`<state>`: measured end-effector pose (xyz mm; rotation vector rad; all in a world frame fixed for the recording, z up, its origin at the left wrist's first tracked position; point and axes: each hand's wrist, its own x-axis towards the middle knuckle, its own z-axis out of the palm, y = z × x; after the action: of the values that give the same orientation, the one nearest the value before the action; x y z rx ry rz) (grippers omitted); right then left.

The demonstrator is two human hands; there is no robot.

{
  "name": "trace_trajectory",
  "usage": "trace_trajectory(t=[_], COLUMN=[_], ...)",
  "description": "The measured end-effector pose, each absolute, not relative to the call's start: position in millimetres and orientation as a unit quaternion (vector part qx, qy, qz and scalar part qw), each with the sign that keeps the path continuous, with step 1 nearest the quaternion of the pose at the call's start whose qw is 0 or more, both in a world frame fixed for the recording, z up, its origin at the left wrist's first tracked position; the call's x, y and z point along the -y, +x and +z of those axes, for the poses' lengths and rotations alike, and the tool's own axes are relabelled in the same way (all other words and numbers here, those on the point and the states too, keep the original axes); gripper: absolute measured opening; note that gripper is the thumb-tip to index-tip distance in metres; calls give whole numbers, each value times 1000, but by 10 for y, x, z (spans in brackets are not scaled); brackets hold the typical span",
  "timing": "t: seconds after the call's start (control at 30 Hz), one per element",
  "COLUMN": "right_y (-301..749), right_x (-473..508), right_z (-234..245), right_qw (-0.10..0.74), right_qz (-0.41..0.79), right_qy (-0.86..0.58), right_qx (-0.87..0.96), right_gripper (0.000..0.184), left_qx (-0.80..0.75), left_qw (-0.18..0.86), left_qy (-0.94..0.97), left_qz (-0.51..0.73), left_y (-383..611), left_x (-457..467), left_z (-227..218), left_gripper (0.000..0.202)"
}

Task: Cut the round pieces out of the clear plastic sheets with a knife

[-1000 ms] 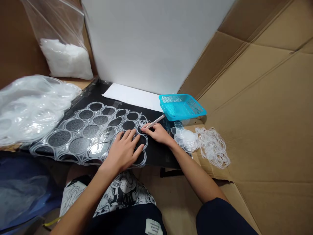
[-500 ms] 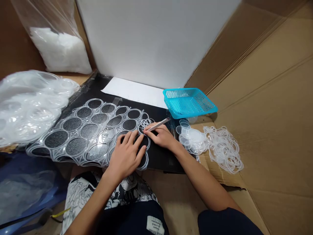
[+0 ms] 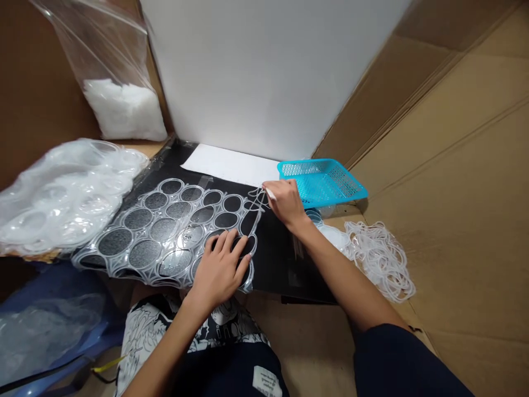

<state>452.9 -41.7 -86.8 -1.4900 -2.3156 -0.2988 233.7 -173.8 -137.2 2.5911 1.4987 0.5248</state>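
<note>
My left hand [image 3: 219,267] lies with fingers spread on the right end of a clear plastic sheet [image 3: 151,280] punched with large round holes. Through those holes the black work surface shows. My right hand [image 3: 286,203] is closed, raised past the sheet's upper right corner, beside the blue basket. A slim white pen-like tool [image 3: 270,194] pokes out of its grip, most of it hidden by the hand. Thin white rings [image 3: 257,194] hang at its fingertips; whether they are pinched or caught on the tool, I cannot tell.
A blue basket [image 3: 330,184] stands at the back right. Clear discs [image 3: 334,237] and a heap of thin rings [image 3: 382,259] lie right of the black board [image 3: 273,264]. White paper [image 3: 231,162] lies along the wall. Bagged plastic sheets [image 3: 70,193] and a white-filled bag [image 3: 124,107] are leftward.
My right hand has lifted from the sheet's right edge and moved up and right towards the basket, with the thin rings following. My left hand stays flat on the sheet. The view has shifted slightly.
</note>
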Motion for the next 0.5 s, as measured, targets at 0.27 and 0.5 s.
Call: trace_trajectory(t=[0.27,0.5], right_y=[4357,3962], right_x=[-14,396], right_z=[-213,-54], right_qw=[252,220], right_qz=[116,435], right_qy=[-495,-342], right_qx=[823,803], right_gripper=[25,28], left_qx=[-494,-474], left_qw=[164,348], left_qy=[815,610], left_qz=[256,531], left_y=[2208,1945], left_x=[1479,1183], left_z=[-1348,-996], left_gripper=[36,71])
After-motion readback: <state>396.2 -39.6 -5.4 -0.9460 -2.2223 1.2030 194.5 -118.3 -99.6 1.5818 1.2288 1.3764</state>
